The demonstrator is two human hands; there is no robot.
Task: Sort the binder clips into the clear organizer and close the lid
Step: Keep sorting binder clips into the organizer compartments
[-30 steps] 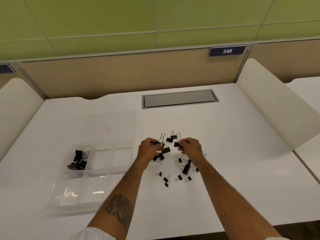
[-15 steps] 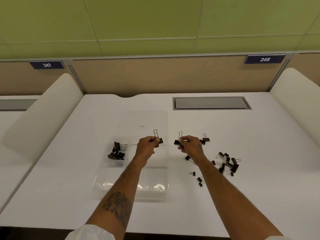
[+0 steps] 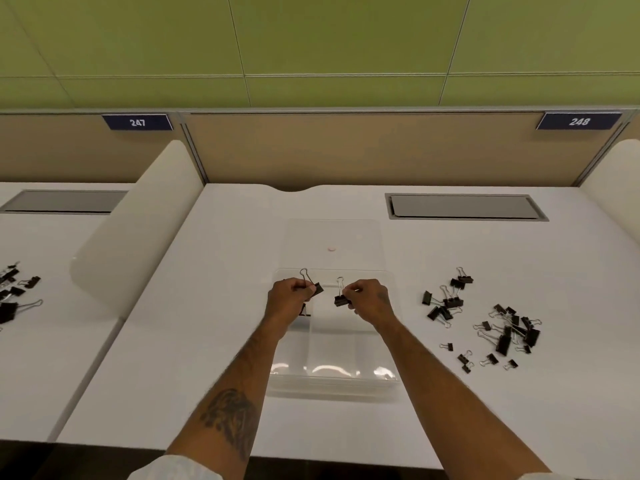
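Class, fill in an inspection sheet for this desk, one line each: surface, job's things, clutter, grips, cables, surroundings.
Surface: white desk, flat and matte.
Job's things: clear organizer at the centre, its lid open and lying flat behind it; loose binder clips scattered on the desk to its right.
Clutter: more clips on the neighbouring desk at far left.
Grips: left hand pinches the left-hand clip and right hand pinches the right-hand clip, both above the organizer, hands apart.
Cables: nothing seen; grey desk hatch shut.
Surroundings: white divider, tan panel with plates 247 and 248, green wall.
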